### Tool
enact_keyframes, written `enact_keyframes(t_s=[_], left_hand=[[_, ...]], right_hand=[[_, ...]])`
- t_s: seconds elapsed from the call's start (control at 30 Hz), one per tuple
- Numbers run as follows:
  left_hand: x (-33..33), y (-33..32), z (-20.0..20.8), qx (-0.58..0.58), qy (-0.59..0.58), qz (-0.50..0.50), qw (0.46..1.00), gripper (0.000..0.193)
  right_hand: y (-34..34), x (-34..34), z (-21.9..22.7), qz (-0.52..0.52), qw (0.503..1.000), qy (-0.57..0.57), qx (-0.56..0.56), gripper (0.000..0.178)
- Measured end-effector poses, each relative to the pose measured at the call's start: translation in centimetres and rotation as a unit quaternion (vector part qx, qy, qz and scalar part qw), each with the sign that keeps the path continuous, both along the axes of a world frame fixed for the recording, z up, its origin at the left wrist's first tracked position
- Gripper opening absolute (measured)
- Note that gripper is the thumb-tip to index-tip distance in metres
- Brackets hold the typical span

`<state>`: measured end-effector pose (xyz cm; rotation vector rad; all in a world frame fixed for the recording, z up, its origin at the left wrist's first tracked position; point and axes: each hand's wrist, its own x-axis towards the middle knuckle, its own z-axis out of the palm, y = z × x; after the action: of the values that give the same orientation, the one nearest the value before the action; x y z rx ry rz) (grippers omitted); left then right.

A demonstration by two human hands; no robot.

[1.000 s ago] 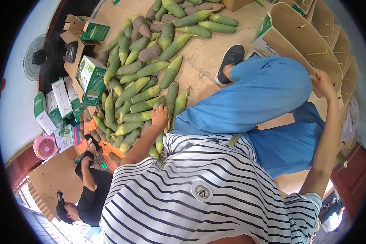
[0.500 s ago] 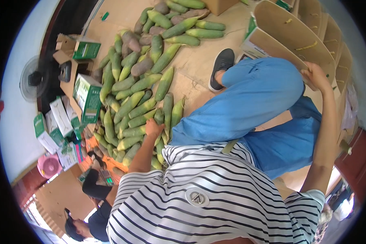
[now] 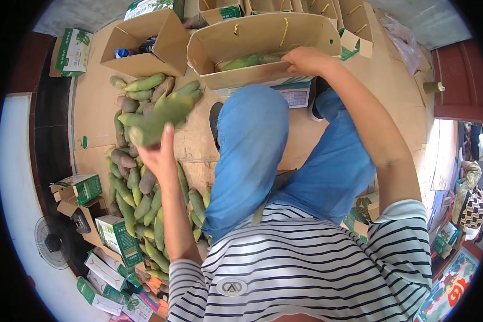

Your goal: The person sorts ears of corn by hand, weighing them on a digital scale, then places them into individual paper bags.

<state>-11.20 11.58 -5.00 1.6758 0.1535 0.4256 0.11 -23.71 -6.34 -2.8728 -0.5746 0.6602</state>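
One green mango [image 3: 158, 119] in left hand [image 3: 158, 155], right hand [image 3: 304, 60] on box [image 3: 263, 35]

Cardboard-covered floor [image 3: 107, 102], red door [image 3: 461, 80], standing fan [image 3: 51, 242] nearby

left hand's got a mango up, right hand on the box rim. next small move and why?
Probably carry the green mango in the left hand rightward into the open cardboard box. The right hand already grips its front wall, and green fruit lies inside.
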Motion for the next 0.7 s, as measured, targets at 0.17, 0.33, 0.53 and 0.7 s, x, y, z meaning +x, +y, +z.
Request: enact_keyframes(t_s=[0.17, 0.33, 0.53, 0.7], left_hand=[[6.6, -6.4, 5.3, -0.065, -0.083, -0.121, 0.987, 0.034], [6.1, -3.3, -3.9, 0.187, 0.006, -0.114, 0.976, 0.039], [-12.1, 13.0, -20.5, 0.397, 0.223, -0.129, 0.881, 0.029], [-22.0, 14.9, -21.2, 0.409, 0.476, -0.14, 0.766, 0.049]], right_hand=[[0.8, 0.3, -0.2, 0.021, 0.999, -0.025, -0.02, 0.023], [0.6, 0.3, -0.7, 0.013, 1.0, -0.019, -0.01, 0.022], [1.1, 0.5, -1.1, 0.002, 1.0, 0.027, -0.012, 0.021], [0.5, 0.4, -1.5, -0.004, 1.0, 0.025, -0.018, 0.021]])
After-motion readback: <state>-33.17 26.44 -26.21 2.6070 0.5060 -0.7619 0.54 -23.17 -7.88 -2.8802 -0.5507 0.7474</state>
